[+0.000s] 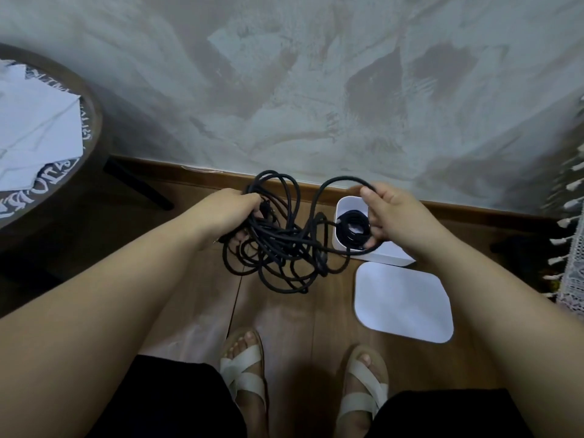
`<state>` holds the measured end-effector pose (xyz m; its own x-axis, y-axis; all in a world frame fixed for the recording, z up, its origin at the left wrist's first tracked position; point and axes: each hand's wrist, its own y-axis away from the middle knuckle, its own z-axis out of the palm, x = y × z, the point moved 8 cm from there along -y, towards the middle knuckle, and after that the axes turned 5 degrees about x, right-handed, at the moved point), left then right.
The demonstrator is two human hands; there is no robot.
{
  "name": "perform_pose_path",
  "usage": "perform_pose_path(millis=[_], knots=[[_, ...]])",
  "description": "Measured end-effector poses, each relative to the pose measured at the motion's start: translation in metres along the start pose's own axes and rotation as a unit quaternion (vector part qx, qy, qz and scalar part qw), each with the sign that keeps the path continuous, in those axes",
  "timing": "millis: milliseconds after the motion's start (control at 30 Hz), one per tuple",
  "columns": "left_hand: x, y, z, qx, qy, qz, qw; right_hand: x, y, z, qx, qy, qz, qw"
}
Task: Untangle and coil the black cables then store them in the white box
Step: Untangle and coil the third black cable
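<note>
A tangled black cable (284,248) hangs in loose loops above the wooden floor, between both hands. My left hand (234,210) grips a bunch of its loops near a plug end. My right hand (395,216) pinches one strand that arcs up and over from the tangle. Below my right hand stands the open white box (343,207) against the wall, with a coiled black cable (352,229) lying inside it. The box's white lid (403,300) lies flat on the floor in front of it.
A grey plastered wall with a wooden skirting board (221,173) is straight ahead. A round dark table (63,197) with white papers stands at the left. A fringed rug edge (568,248) lies at the right. My sandalled feet (246,374) are below.
</note>
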<state>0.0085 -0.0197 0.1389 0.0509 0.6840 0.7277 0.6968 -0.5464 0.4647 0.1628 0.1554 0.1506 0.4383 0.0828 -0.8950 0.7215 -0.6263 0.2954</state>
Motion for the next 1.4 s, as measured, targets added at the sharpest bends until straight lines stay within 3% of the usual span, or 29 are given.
perform_pose_path(millis=[133, 333, 533, 667, 800, 833, 900, 1000, 1100, 1233, 1400], knots=[[-0.006, 0.0, 0.001, 0.003, -0.01, -0.01, 1.0, -0.006, 0.004, -0.002, 0.009, 0.119, -0.037, 0.992], [-0.006, -0.008, -0.004, 0.04, -0.031, 0.015, 0.999, -0.019, 0.007, -0.003, -0.007, 0.326, -0.099, 0.94], [-0.01, -0.012, -0.01, 0.051, -0.046, 0.019, 0.997, 0.012, 0.008, -0.001, -0.106, 0.402, -0.012, 0.909], [-0.011, -0.013, -0.007, 0.059, -0.037, 0.011, 0.998, 0.018, 0.012, 0.009, -0.165, 0.438, -0.006, 0.884], [-0.016, -0.016, 0.005, 0.044, -0.053, 0.011, 0.998, 0.041, 0.024, 0.01, -0.24, 0.543, 0.084, 0.8], [-0.018, -0.018, 0.009, 0.04, -0.058, 0.012, 0.997, 0.04, 0.024, 0.012, -0.234, 0.541, 0.077, 0.804], [-0.02, -0.022, 0.016, 0.033, -0.084, 0.019, 0.996, 0.025, 0.021, 0.014, -0.206, 0.458, 0.035, 0.864], [-0.028, -0.024, 0.032, -0.005, -0.133, 0.012, 0.991, -0.006, 0.024, 0.018, -0.211, 0.205, 0.027, 0.955], [-0.037, -0.021, 0.053, -0.069, -0.196, -0.009, 0.978, -0.03, 0.029, 0.031, -0.242, -0.007, 0.039, 0.969], [-0.02, -0.013, 0.066, -0.104, -0.23, 0.033, 0.967, -0.033, 0.022, 0.045, -0.205, 0.027, 0.02, 0.978], [0.036, 0.014, 0.061, -0.129, 0.014, 0.175, 0.976, -0.034, 0.019, 0.052, -0.169, 0.125, -0.016, 0.977]])
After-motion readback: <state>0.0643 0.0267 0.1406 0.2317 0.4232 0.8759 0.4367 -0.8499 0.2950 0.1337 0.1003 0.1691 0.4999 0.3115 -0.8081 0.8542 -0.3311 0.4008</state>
